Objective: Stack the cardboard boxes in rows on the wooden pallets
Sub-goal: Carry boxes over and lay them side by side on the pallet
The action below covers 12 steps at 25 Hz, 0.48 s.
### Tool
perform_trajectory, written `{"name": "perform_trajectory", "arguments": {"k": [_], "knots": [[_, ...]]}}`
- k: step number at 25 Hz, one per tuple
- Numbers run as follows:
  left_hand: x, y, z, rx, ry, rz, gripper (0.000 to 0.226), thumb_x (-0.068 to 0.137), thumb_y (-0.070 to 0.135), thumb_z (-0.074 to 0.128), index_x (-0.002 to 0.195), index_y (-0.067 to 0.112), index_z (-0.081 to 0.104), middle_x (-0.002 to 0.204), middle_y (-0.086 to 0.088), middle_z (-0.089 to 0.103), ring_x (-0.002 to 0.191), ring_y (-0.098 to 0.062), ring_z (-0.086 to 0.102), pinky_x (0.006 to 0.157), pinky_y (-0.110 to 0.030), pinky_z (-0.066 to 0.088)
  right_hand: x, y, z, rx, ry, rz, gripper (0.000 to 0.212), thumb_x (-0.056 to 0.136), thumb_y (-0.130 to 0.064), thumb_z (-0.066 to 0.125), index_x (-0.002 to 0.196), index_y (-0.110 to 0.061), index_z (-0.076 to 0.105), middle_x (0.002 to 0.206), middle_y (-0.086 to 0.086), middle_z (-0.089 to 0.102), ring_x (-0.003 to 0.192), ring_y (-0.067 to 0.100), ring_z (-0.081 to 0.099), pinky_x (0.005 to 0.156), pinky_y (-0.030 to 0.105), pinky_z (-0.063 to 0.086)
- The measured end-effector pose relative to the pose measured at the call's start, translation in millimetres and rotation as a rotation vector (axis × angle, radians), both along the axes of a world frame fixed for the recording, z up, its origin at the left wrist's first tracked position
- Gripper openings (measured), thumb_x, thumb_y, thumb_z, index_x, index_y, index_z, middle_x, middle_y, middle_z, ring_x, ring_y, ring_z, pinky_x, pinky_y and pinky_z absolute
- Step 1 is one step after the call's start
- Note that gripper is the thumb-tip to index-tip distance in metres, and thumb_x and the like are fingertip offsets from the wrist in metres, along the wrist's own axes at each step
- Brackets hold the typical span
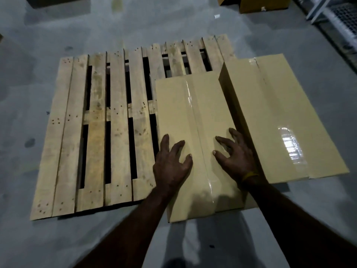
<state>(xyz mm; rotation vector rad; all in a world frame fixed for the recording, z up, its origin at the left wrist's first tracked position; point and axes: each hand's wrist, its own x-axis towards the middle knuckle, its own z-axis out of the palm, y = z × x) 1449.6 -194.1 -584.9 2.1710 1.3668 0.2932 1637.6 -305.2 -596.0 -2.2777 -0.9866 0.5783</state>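
We rest our left hand (171,163) and right hand (234,158), fingers spread and uncurled, on the lower taped cardboard box (195,117) lying on the wooden pallet (100,120), just beside a taller box (274,113) at its right.

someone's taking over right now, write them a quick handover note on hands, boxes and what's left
Left hand: open, fingers spread on the low box, no grip.
Right hand: open, on the same box.
Low box lies on the pallet, right part, near end overhanging. Tall box stands at its right, side by side.
Done: two boxes start a row.
Left: the pallet's left part is bare; more boxes sit on the floor beyond.
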Motion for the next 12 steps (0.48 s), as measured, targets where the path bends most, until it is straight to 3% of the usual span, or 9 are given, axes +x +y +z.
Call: {"name": "perform_trajectory", "arguments": {"k": [5, 9, 12], "knots": [[2.6, -11.8, -20.0, -0.091, 0.019, -0.143, 0.070, 0.083, 0.052, 0.067, 0.146, 0.038, 0.041, 0.166, 0.003, 0.000, 0.149, -0.020, 0.019, 0.115, -0.040, 0.030, 10.0, -15.5, -8.3, -0.195, -0.063, 0.159, 0.066, 0.082, -0.050, 0.068, 0.143, -0.042, 0.043, 0.164, -0.005, 0.004, 0.149, 0.032, 0.013, 0.116, 0.054, 0.027], [1.7, -25.0, -8.6, -0.100, 0.095, -0.229, 0.077, 0.083, 0.050, 0.070, 0.150, 0.034, 0.037, 0.166, -0.006, -0.002, 0.151, -0.023, 0.011, 0.121, -0.043, 0.016, 9.1, -45.3, -1.8, -0.373, -0.170, 0.318, 0.078, 0.083, -0.053, 0.066, 0.150, -0.046, 0.028, 0.165, 0.001, -0.001, 0.149, 0.039, 0.003, 0.120, 0.051, 0.021], [-12.6, -50.8, -0.8, -0.106, 0.189, -0.280, 0.077, 0.082, 0.053, 0.070, 0.150, 0.038, 0.035, 0.166, -0.003, -0.002, 0.151, -0.029, 0.007, 0.121, -0.046, 0.011, 1.6, -80.0, 2.8, -0.420, -0.154, 0.409, 0.081, 0.083, -0.051, 0.067, 0.151, -0.045, 0.025, 0.165, 0.001, -0.003, 0.149, 0.040, 0.002, 0.120, 0.051, 0.019]]}}
